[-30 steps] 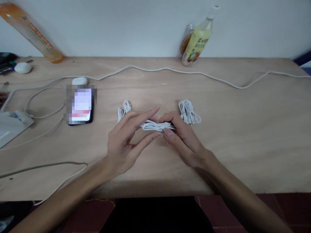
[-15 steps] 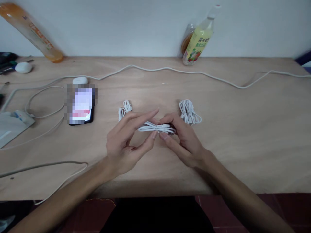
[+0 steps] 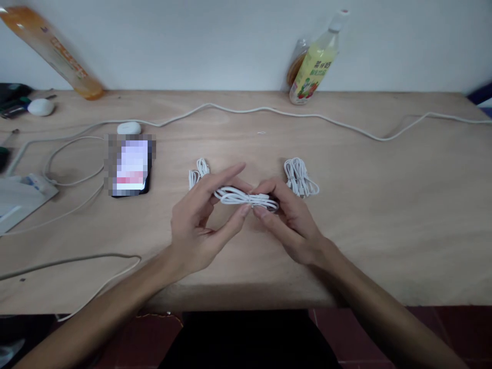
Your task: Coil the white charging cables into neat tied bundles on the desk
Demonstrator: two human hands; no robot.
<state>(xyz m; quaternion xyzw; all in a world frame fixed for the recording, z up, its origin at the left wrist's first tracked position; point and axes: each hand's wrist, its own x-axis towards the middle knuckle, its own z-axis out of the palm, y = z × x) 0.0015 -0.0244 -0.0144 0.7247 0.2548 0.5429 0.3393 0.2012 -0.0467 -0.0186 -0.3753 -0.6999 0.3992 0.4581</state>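
Note:
Between my two hands, above the table's front half, is a white cable bundle (image 3: pixel 234 196), gathered at its middle. My left hand (image 3: pixel 203 220) pinches it near the tie with thumb and fingers, its index finger raised and stretched out. On the right end, the thumb and curled fingers of my right hand (image 3: pixel 292 215) close around the cable. A coiled white cable (image 3: pixel 202 167) lies just behind my left hand, partly hidden by it. Behind my right hand rests another bundle of white cables (image 3: pixel 298 177).
A phone (image 3: pixel 132 166) and a white earbud case (image 3: pixel 129 128) lie at left. A long white cord (image 3: pixel 265 108) crosses the table's back. An orange bottle (image 3: pixel 57 56) and a yellow-labelled bottle (image 3: pixel 313 66) lean on the wall. A thin white loop (image 3: pixel 261 132) lies mid-table.
The left end of the held cable bundle has tilted up slightly and its loops show more. My left index finger has lifted a little. Both hands keep their hold.

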